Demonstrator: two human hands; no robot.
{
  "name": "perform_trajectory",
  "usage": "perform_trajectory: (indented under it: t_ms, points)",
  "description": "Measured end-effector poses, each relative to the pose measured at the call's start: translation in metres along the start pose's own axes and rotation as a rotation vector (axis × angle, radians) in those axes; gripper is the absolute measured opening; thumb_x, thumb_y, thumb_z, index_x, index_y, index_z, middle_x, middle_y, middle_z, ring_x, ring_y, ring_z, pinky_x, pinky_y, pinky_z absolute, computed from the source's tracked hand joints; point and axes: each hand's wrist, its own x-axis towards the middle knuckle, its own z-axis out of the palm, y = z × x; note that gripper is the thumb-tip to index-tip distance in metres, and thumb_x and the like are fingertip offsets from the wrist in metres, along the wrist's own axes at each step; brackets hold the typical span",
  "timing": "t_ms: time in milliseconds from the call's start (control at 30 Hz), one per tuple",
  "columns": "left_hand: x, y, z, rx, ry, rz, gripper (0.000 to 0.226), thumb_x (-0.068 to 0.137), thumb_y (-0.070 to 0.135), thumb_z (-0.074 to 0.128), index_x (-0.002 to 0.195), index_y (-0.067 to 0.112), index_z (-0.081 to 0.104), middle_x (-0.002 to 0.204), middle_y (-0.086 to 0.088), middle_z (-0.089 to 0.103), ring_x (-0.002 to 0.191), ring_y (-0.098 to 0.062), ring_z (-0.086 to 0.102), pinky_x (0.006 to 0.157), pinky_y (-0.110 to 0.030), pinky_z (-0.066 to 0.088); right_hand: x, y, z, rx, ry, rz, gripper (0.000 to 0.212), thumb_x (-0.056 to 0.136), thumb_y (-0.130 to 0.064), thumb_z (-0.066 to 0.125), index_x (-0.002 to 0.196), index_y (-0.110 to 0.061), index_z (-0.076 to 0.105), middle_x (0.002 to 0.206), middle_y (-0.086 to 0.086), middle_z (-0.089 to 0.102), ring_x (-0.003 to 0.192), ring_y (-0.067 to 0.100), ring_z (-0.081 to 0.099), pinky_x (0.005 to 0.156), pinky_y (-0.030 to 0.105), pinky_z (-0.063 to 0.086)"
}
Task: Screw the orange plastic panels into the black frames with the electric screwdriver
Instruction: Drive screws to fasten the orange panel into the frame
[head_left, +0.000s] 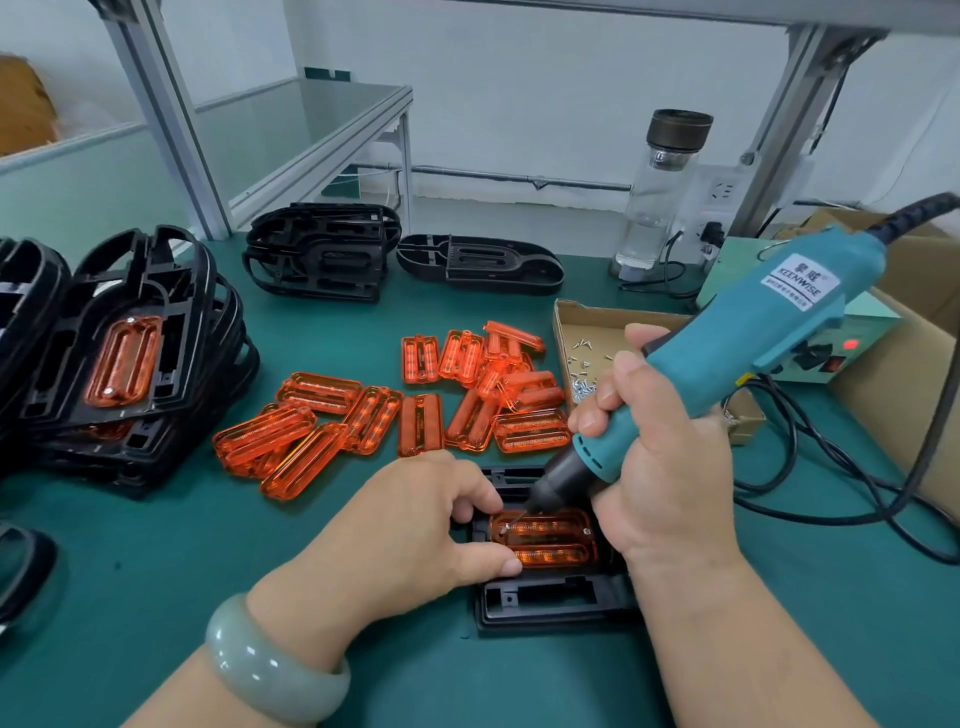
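Note:
A black frame (550, 603) lies on the green mat in front of me with an orange panel (550, 543) seated in it. My left hand (415, 525) holds the frame's left edge, thumb pressing the panel's lower left corner. My right hand (660, 467) grips the teal electric screwdriver (727, 353), which tilts down to the left. Its bit touches a screw (506, 527) at the panel's left end. Another screw sits at the panel's right end.
Loose orange panels (395, 405) lie in a heap behind the frame. Finished frames (124, 358) are stacked at left, empty black frames (322, 254) at the back. A cardboard tray of screws (582, 338), a power box (836, 343), cables and a glass bottle (660, 192) stand at right.

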Motion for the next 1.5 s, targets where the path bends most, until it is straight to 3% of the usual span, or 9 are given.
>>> perform_trajectory:
  t_ms: [200, 400, 567, 667, 733, 800, 900, 1167, 1500]
  points:
    - [0.000, 0.001, 0.000, 0.003, 0.001, -0.001, 0.037, 0.061, 0.057, 0.079, 0.088, 0.049, 0.055, 0.084, 0.017, 0.052, 0.076, 0.005, 0.049, 0.067, -0.012, 0.041, -0.004, -0.001, 0.003, -0.048, -0.057, -0.028, 0.016, 0.081, -0.008, 0.055, 0.091, -0.021, 0.056, 0.054, -0.003, 0.048, 0.043, 0.013, 0.045, 0.050, 0.024, 0.041]
    - [0.000, 0.004, -0.002, 0.029, -0.001, 0.016, 0.035, 0.062, 0.057, 0.078, 0.081, 0.051, 0.049, 0.083, 0.017, 0.052, 0.076, 0.004, 0.050, 0.066, -0.011, 0.041, -0.009, 0.000, 0.009, -0.117, -0.270, -0.093, 0.019, 0.080, -0.018, 0.063, 0.093, -0.032, 0.063, 0.055, -0.005, 0.051, 0.045, 0.013, 0.048, 0.051, 0.024, 0.044]
    - [0.000, 0.007, -0.002, 0.038, 0.028, 0.040, 0.032, 0.060, 0.052, 0.081, 0.064, 0.059, 0.049, 0.069, 0.013, 0.048, 0.067, 0.007, 0.048, 0.054, -0.012, 0.034, -0.011, -0.001, 0.021, -0.178, -0.518, -0.033, 0.028, 0.079, -0.019, 0.065, 0.106, -0.017, 0.058, 0.059, -0.005, 0.054, 0.046, 0.010, 0.049, 0.051, 0.024, 0.044]
    - [-0.001, 0.006, 0.001, 0.066, 0.053, -0.017, 0.037, 0.060, 0.053, 0.080, 0.067, 0.032, 0.050, 0.068, 0.011, 0.049, 0.063, 0.001, 0.049, 0.059, -0.014, 0.040, -0.010, 0.002, 0.027, -0.190, -0.642, 0.039, 0.029, 0.078, -0.012, 0.069, 0.106, -0.019, 0.061, 0.064, -0.003, 0.055, 0.049, 0.009, 0.050, 0.052, 0.021, 0.044]
    - [-0.002, 0.008, 0.001, 0.056, 0.054, -0.033, 0.038, 0.060, 0.054, 0.079, 0.067, 0.032, 0.049, 0.070, 0.010, 0.050, 0.062, 0.000, 0.049, 0.063, -0.012, 0.041, -0.007, 0.003, 0.028, -0.186, -0.654, 0.056, 0.030, 0.079, -0.010, 0.068, 0.106, -0.020, 0.061, 0.063, -0.003, 0.055, 0.049, 0.008, 0.049, 0.053, 0.021, 0.044]
    - [-0.001, 0.012, -0.002, 0.011, 0.034, 0.003, 0.027, 0.060, 0.050, 0.081, 0.065, 0.052, 0.054, 0.067, 0.010, 0.048, 0.067, 0.007, 0.049, 0.061, -0.010, 0.039, -0.005, 0.003, 0.028, -0.162, -0.624, 0.054, 0.028, 0.078, -0.015, 0.068, 0.105, -0.020, 0.062, 0.059, -0.005, 0.053, 0.047, 0.009, 0.048, 0.052, 0.021, 0.043]
    - [-0.001, 0.013, -0.005, 0.021, 0.034, 0.058, 0.051, 0.060, 0.050, 0.081, 0.067, 0.077, 0.038, 0.068, 0.012, 0.046, 0.070, 0.014, 0.045, 0.051, -0.014, 0.031, -0.003, 0.003, 0.024, -0.102, -0.561, 0.041, 0.023, 0.079, -0.016, 0.065, 0.101, -0.021, 0.063, 0.055, -0.003, 0.051, 0.043, 0.010, 0.046, 0.049, 0.021, 0.042]
    - [-0.001, 0.013, -0.006, 0.033, 0.009, 0.044, 0.048, 0.063, 0.052, 0.080, 0.067, 0.077, 0.038, 0.072, 0.014, 0.047, 0.064, -0.001, 0.045, 0.056, -0.017, 0.030, -0.002, 0.004, 0.019, -0.102, -0.549, 0.029, 0.015, 0.079, -0.015, 0.063, 0.086, -0.029, 0.061, 0.052, -0.005, 0.048, 0.039, 0.011, 0.043, 0.048, 0.022, 0.041]
    - [-0.002, 0.018, -0.008, 0.040, 0.021, 0.029, 0.055, 0.065, 0.050, 0.079, 0.069, 0.081, 0.034, 0.070, 0.011, 0.047, 0.062, -0.001, 0.046, 0.052, -0.013, 0.031, -0.006, 0.003, 0.020, -0.174, -0.567, 0.006, 0.020, 0.079, -0.017, 0.067, 0.098, -0.022, 0.061, 0.057, -0.007, 0.053, 0.043, 0.010, 0.048, 0.051, 0.022, 0.043]
